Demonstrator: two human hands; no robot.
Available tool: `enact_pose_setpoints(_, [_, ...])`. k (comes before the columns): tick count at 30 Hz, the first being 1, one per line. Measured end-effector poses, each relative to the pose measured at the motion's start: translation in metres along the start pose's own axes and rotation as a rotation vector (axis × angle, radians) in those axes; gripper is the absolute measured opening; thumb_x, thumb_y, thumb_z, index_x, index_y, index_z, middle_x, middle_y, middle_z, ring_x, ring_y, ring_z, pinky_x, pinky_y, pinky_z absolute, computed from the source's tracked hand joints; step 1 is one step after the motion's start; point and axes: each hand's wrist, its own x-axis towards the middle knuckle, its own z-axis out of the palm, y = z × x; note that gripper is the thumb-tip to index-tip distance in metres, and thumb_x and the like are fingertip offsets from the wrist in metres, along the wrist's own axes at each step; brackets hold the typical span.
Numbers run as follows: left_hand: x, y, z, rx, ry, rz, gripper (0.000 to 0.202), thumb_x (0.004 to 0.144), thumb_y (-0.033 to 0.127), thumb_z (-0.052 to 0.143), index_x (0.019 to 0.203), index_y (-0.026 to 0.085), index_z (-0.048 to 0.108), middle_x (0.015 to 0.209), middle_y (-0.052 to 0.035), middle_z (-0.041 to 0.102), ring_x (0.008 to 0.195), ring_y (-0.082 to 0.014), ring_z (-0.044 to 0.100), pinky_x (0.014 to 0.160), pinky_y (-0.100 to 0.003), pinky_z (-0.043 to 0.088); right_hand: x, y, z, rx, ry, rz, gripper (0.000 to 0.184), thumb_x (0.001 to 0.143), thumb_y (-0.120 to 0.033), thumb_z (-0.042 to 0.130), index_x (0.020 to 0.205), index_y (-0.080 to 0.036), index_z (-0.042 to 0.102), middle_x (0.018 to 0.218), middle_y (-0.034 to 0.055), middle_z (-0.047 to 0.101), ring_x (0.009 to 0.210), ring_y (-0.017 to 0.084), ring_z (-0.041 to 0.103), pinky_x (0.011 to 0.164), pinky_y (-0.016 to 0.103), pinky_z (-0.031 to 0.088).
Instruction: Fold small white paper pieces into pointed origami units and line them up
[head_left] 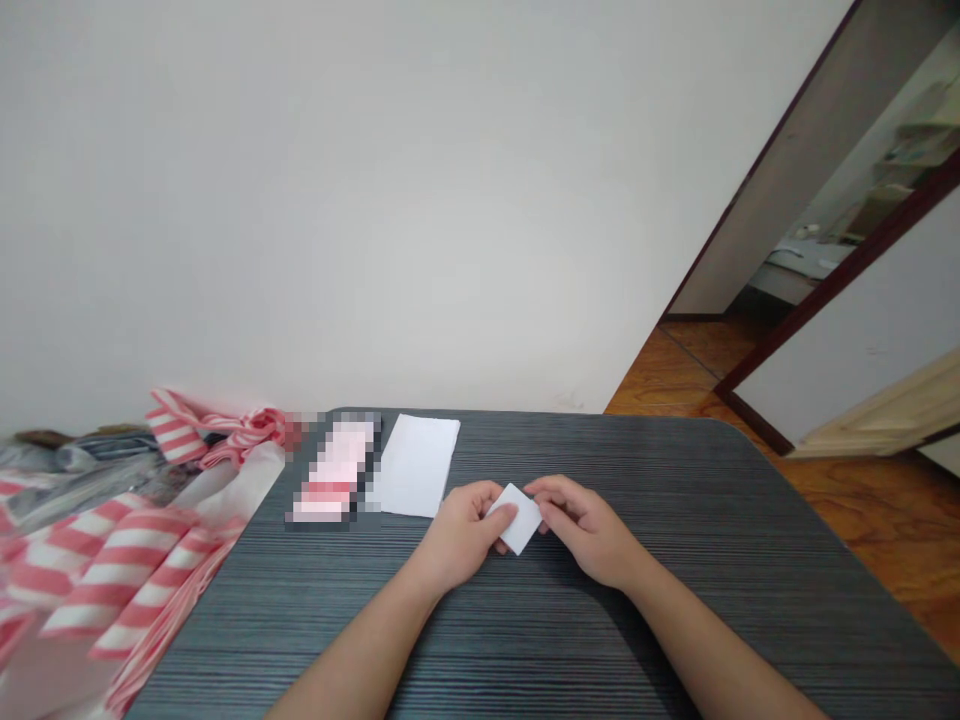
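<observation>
Both my hands meet over the middle of the dark grey table (675, 560). Between them is a small folded white paper square (519, 520), tilted like a diamond. My left hand (461, 535) pinches its left edge with thumb and fingers closed. My right hand (585, 525) grips its right edge, fingers curled. Just beyond the hands, a larger white paper sheet (418, 463) lies flat on the table.
A blurred pink and white item (334, 483) lies left of the sheet. Red-and-white striped plastic bags (127, 560) pile at the table's left edge. A white wall stands behind, and a wooden floor and an open doorway (847, 230) lie at the right.
</observation>
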Motion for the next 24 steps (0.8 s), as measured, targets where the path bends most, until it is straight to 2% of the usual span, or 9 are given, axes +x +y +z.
enact_pose_setpoints(3, [0.0009,0.0,-0.0005,-0.053,0.009,-0.014,0.024,0.081,0.037,0.053,0.081,0.013,0.056,0.061,-0.0009,0.059,0.051,-0.0106,0.051,0.05,-0.021,0.039,0.0,-0.0032,-0.0035,-0.019,-0.029,-0.111,0.022,0.092,-0.018,0.038,0.1,-0.02,0.059,0.082,0.0035,0.06,0.076,0.015,0.056,0.072,0.029,0.045])
enact_pose_setpoints(5, [0.0015,-0.0001,-0.0005,-0.075,0.007,-0.006,0.025,0.081,0.038,0.053,0.079,0.013,0.056,0.06,-0.0007,0.059,0.051,-0.0106,0.051,0.05,-0.022,0.04,0.0008,-0.0052,-0.0045,-0.049,-0.048,-0.192,0.021,0.09,-0.017,0.042,0.098,-0.02,0.06,0.092,0.0057,0.06,0.084,0.016,0.056,0.077,0.031,0.044])
enact_pose_setpoints(8, [0.0019,-0.0009,-0.0007,-0.092,0.005,0.0,0.025,0.08,0.039,0.054,0.078,0.014,0.056,0.06,-0.0003,0.059,0.051,-0.0108,0.052,0.05,-0.022,0.041,0.0014,-0.0061,-0.0038,-0.07,-0.067,-0.207,0.016,0.086,-0.018,0.05,0.097,-0.021,0.061,0.101,0.007,0.057,0.077,0.014,0.056,0.068,0.027,0.046])
enact_pose_setpoints(10, [0.0018,-0.0015,-0.0008,-0.095,-0.001,-0.003,0.026,0.08,0.039,0.055,0.078,0.014,0.056,0.06,-0.0005,0.06,0.051,-0.011,0.053,0.05,-0.022,0.041,0.0012,-0.0052,-0.0028,-0.07,-0.069,-0.182,0.014,0.084,-0.019,0.053,0.095,-0.02,0.061,0.1,0.0065,0.057,0.066,0.011,0.054,0.059,0.024,0.045])
enact_pose_setpoints(12, [0.0014,-0.0013,-0.0007,-0.09,-0.008,-0.006,0.026,0.08,0.04,0.055,0.077,0.014,0.056,0.06,-0.0009,0.06,0.051,-0.0113,0.054,0.051,-0.022,0.041,0.0011,-0.0038,-0.0023,-0.076,-0.065,-0.173,0.012,0.083,-0.021,0.056,0.093,-0.021,0.062,0.099,0.0059,0.057,0.064,0.01,0.053,0.057,0.024,0.044])
enact_pose_setpoints(19, [0.0003,0.003,0.0007,-0.105,-0.024,-0.027,0.028,0.079,0.04,0.056,0.077,0.013,0.056,0.062,-0.0033,0.063,0.052,-0.0124,0.056,0.052,-0.023,0.042,0.0036,-0.0014,-0.0044,-0.105,-0.04,-0.199,0.009,0.082,-0.023,0.059,0.087,-0.022,0.067,0.091,0.0045,0.061,0.077,0.015,0.058,0.068,0.027,0.045])
enact_pose_setpoints(24, [0.0005,0.0013,0.0009,-0.09,-0.049,-0.027,0.028,0.082,0.04,0.051,0.08,0.012,0.057,0.062,-0.0045,0.064,0.054,-0.013,0.058,0.054,-0.024,0.044,0.0035,-0.0061,-0.0034,-0.102,-0.022,-0.184,0.011,0.084,-0.022,0.057,0.081,-0.02,0.067,0.085,0.0037,0.061,0.073,0.014,0.057,0.066,0.026,0.044])
